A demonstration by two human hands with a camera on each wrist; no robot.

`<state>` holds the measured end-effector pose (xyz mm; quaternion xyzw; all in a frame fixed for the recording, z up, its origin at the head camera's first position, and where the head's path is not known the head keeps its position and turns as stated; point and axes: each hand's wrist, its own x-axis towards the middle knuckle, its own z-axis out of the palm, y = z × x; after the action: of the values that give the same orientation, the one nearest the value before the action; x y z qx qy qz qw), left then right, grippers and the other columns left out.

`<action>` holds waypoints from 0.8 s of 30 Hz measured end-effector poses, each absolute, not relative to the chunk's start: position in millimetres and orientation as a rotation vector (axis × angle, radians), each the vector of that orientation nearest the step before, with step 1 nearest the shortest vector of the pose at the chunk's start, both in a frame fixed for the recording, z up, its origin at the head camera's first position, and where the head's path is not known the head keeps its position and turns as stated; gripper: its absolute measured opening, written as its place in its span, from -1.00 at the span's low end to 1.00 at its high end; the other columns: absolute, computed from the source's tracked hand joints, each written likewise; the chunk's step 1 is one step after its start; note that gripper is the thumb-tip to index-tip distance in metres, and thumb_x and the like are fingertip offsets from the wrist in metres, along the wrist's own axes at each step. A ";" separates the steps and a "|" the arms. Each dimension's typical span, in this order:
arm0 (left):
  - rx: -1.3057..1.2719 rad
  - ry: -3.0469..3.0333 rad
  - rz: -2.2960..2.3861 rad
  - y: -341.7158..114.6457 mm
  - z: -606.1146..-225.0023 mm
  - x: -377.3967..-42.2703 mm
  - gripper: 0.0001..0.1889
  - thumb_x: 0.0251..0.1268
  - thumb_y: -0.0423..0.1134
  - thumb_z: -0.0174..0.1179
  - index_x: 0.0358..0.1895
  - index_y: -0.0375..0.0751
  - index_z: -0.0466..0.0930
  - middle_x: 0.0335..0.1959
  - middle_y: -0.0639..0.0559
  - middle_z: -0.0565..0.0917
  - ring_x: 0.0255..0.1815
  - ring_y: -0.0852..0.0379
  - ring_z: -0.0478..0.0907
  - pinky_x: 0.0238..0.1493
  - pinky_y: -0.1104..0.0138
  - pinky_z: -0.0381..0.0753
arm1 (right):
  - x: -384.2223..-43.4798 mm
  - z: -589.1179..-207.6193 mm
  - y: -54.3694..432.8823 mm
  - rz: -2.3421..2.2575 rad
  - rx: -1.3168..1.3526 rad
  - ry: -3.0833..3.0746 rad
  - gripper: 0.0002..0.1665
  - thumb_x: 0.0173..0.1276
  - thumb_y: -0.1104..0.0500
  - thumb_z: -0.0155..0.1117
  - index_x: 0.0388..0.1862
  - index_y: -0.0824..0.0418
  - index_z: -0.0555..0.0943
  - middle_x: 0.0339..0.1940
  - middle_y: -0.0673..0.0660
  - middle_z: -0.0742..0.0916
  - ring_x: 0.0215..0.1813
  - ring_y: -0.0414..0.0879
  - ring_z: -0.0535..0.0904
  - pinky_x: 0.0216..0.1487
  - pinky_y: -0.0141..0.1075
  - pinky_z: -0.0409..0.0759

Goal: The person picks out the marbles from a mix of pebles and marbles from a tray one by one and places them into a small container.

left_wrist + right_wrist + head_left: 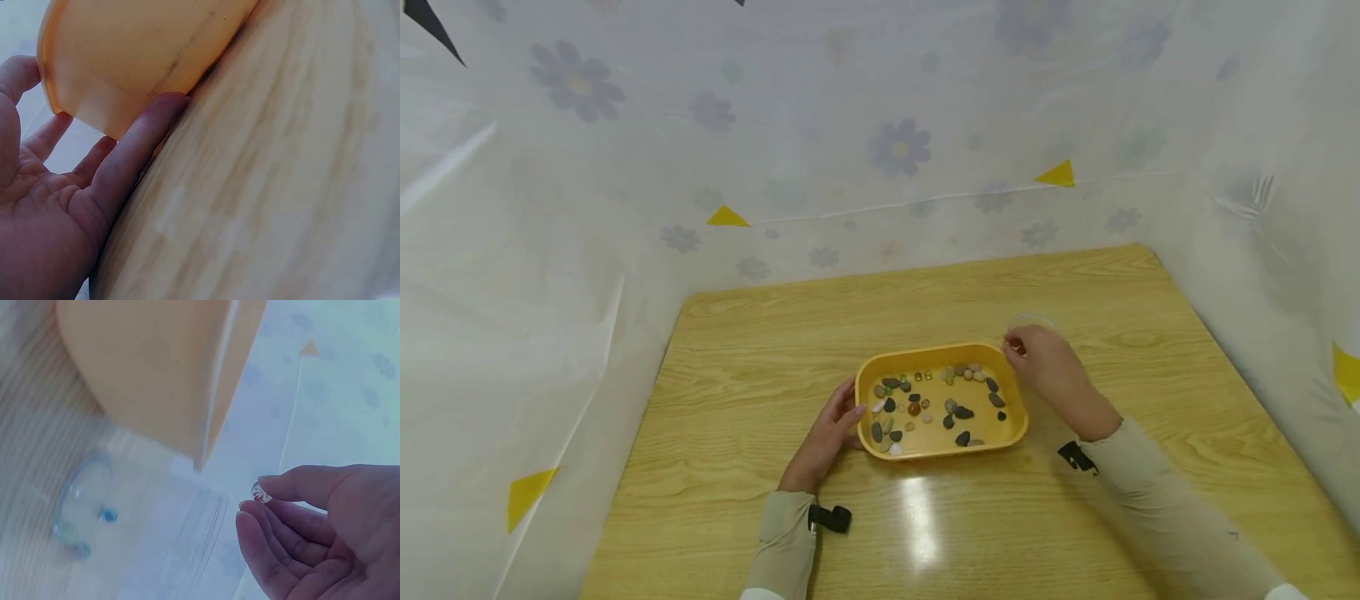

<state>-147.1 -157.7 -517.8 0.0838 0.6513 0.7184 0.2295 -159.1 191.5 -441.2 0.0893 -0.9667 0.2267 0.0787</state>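
A yellow plastic basin (942, 450) sits on the table, with dark, tan and white pebbles (964, 412) and glass marbles (914, 409) scattered over its bottom. At its left end, my left hand (831, 429) holds the wall, thumb at the rim and fingers along the outside. My right hand (1051, 367) is by the basin's far right corner. Between thumb and fingertips it pinches a clear glass marble (260, 492) with a red swirl. Just beside that hand stands a clear round container (181, 534), mostly hidden in the head view, with blue and greenish marbles (108, 515) inside.
A wood-grain table (760, 358) extends around the basin. White flower-printed sheeting (820, 167) hangs behind it and at both sides, marked with yellow triangles (727, 217). Black straps (831, 518) are around both sleeves at the wrists.
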 end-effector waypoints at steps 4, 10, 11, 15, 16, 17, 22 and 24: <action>0.239 1.782 1.980 -157.3 -518.9 -147.0 -0.45 0.43 -0.19 -0.01 0.43 0.09 0.09 0.39 -0.04 0.17 0.24 -0.19 0.28 -0.24 0.02 0.63 | -162.5 -440.0 211.0 0.680 0.215 -2.879 -0.78 0.34 0.26 0.14 -0.14 0.38 0.61 -0.27 0.27 0.66 -0.27 0.08 0.58 -0.31 -0.06 0.59; 0.235 1.794 1.972 -156.9 -519.0 -146.8 -0.44 0.43 -0.20 -0.02 0.44 0.08 0.06 0.39 -0.06 0.17 0.23 -0.18 0.29 -0.24 0.03 0.63 | -169.7 -444.1 230.6 0.716 0.150 -2.863 -0.75 0.36 0.27 0.10 -0.11 0.42 0.59 -0.24 0.32 0.65 -0.24 0.13 0.57 -0.28 -0.01 0.57; 0.235 1.796 1.968 -156.9 -518.8 -146.9 -0.44 0.43 -0.19 -0.02 0.44 0.10 0.06 0.39 -0.05 0.18 0.23 -0.17 0.30 -0.24 0.04 0.63 | -170.9 -444.1 232.3 0.722 0.140 -2.859 -0.75 0.37 0.26 0.10 -0.12 0.43 0.59 -0.24 0.33 0.65 -0.24 0.14 0.57 -0.28 -0.01 0.57; 0.250 1.792 1.976 -157.2 -517.3 -147.1 -0.44 0.43 -0.17 -0.01 0.44 0.09 0.06 0.39 -0.07 0.16 0.23 -0.20 0.29 -0.23 0.05 0.63 | -175.8 -443.4 236.0 0.755 0.110 -2.853 -0.74 0.38 0.26 0.09 -0.11 0.44 0.58 -0.23 0.35 0.65 -0.25 0.15 0.58 -0.31 -0.01 0.58; 0.249 1.790 1.978 -157.3 -517.0 -147.2 -0.44 0.43 -0.17 -0.01 0.44 0.10 0.06 0.40 -0.07 0.16 0.24 -0.20 0.29 -0.23 0.05 0.63 | -176.8 -443.3 236.2 0.757 0.107 -2.855 -0.74 0.39 0.26 0.08 -0.11 0.44 0.57 -0.23 0.36 0.65 -0.26 0.14 0.58 -0.31 -0.01 0.58; 0.243 1.789 1.976 -157.5 -516.8 -147.4 -0.44 0.43 -0.16 -0.01 0.43 0.11 0.07 0.39 -0.05 0.17 0.24 -0.19 0.29 -0.22 0.05 0.63 | -177.5 -443.1 236.3 0.756 0.104 -2.858 -0.74 0.39 0.26 0.08 -0.11 0.45 0.57 -0.23 0.36 0.65 -0.26 0.14 0.58 -0.32 -0.01 0.58; 0.243 1.786 1.973 -157.8 -517.7 -148.2 -0.45 0.44 -0.18 -0.02 0.43 0.13 0.07 0.40 -0.04 0.15 0.25 -0.19 0.28 -0.20 0.03 0.62 | -181.2 -445.0 235.1 0.732 0.081 -2.886 -0.73 0.39 0.27 0.06 -0.12 0.47 0.57 -0.22 0.39 0.64 -0.28 0.15 0.59 -0.32 -0.01 0.59; 0.236 1.787 1.975 -158.1 -518.2 -148.2 -0.44 0.43 -0.17 -0.01 0.43 0.13 0.07 0.40 -0.04 0.16 0.25 -0.19 0.28 -0.23 0.03 0.63 | -182.8 -446.0 234.0 0.720 0.078 -2.903 -0.73 0.39 0.28 0.05 -0.11 0.49 0.57 -0.20 0.41 0.64 -0.28 0.16 0.59 -0.31 -0.01 0.59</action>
<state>-148.2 -158.1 -518.2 0.0858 0.6502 0.7185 0.2316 -182.8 234.0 -446.0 0.0261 -0.9675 0.2400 0.0748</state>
